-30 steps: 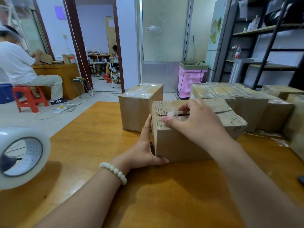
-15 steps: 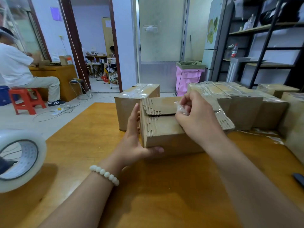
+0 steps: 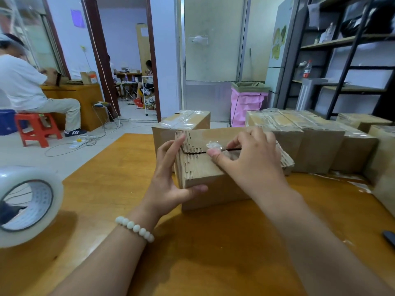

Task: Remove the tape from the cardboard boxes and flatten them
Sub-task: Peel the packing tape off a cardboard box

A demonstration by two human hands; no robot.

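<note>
A small cardboard box (image 3: 205, 174) stands on the wooden table (image 3: 213, 253), its top paper torn in ragged strips along the seam. My left hand (image 3: 168, 178) grips the box's left end, thumb under the near corner and fingers up the side. My right hand (image 3: 250, 154) rests on the box top and pinches a crumpled wad of clear tape (image 3: 213, 145) over the dark seam between the flaps. A second box (image 3: 183, 122) with clear tape across its top stands just behind. Several more taped boxes (image 3: 299, 133) line the right side.
A big roll of clear tape (image 3: 27, 204) sits close at the left edge of view. A dark object (image 3: 389, 237) lies at the table's right edge. Beyond the table are a pink-lined bin (image 3: 248, 101), black shelves (image 3: 346, 60), and a seated person (image 3: 23, 86) on a red stool.
My right hand has come forward along the box top with the wad of tape. The box has tilted back toward me, and my left hand keeps hold of its end.
</note>
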